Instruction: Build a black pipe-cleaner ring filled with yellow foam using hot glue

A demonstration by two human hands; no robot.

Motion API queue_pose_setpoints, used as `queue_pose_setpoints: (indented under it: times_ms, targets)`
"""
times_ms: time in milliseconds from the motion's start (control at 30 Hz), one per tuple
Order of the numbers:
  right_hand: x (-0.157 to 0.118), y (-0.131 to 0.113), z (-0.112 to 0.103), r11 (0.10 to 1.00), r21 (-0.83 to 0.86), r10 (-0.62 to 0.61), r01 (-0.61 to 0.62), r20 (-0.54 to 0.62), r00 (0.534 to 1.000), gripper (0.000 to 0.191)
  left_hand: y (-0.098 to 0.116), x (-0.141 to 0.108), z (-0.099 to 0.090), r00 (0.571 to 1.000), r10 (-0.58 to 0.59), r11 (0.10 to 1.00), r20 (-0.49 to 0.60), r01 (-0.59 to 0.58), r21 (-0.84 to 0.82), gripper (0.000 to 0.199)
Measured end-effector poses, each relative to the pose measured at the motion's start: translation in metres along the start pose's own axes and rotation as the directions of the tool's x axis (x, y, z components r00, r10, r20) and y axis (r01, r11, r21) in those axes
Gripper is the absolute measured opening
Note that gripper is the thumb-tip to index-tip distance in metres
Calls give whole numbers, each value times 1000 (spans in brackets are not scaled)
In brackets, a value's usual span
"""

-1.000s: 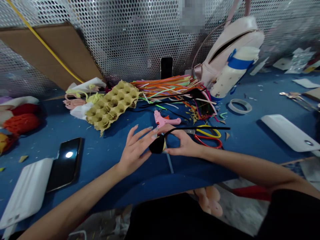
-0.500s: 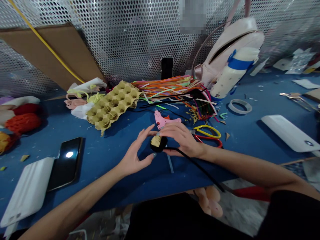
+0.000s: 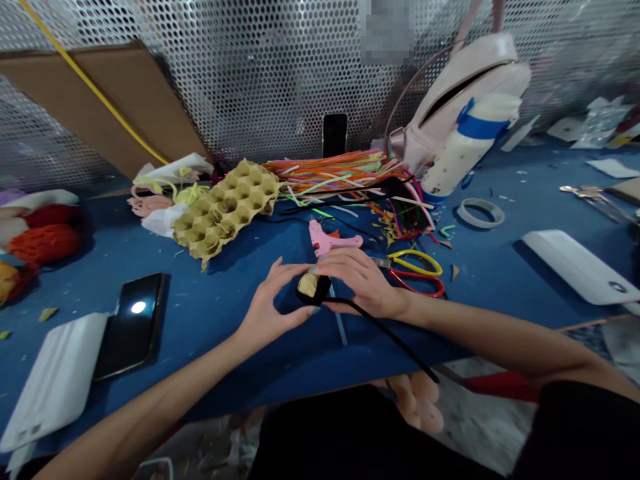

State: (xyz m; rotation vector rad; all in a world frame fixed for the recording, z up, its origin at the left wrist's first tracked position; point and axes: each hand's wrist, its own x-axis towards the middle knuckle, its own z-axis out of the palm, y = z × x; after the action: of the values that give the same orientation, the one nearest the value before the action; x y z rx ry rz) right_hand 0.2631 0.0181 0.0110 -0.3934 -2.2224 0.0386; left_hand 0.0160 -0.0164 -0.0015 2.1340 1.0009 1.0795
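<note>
In the head view, the task's thing, a small black piece [image 3: 320,291] with a pale yellow patch, sits between the hands just below the middle of the frame. The right hand [image 3: 367,281] pinches it from the right, fingers bent over its upper edge; its thumb is mostly hidden. The left hand [image 3: 274,303] makes a wide C at the piece's left side, thumb at the lower edge and fingers near the upper; whether those tips press on it, I cannot tell. A long black strip [image 3: 395,339] runs from beside the piece under the right hand toward the lower right.

A pink glue gun [image 3: 325,241] lies just above the right hand, and a tool with yellow and red handles [image 3: 425,261] is partly covered by that hand. A translucent stick [image 3: 341,329] lies below the piece. An egg tray [image 3: 227,212] rests left of centre, with bundled coloured strips [image 3: 330,173] beside it. At lower left lies a dark phone [image 3: 133,333]; at upper right, a bottle [image 3: 460,147] leans against a pale bag [image 3: 470,80].
</note>
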Motion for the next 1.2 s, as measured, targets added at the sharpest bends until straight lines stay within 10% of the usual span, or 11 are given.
queue_pose_setpoints:
  times_ms: [633,733,1200]
  targets:
    - [-3,2,-2,995,-38,-94,90,-123,988,37,8,6,-7,998,-9,995,-57,14,96,50]
    - [-4,2,-8,992,-11,-127,127,-73,989,13,7,6,-6,998,-12,995,-68,19,101,49]
    - [0,2,-19,981,52,-190,187,61,980,22,10,6,-8,988,131,928,-77,-95,360,57]
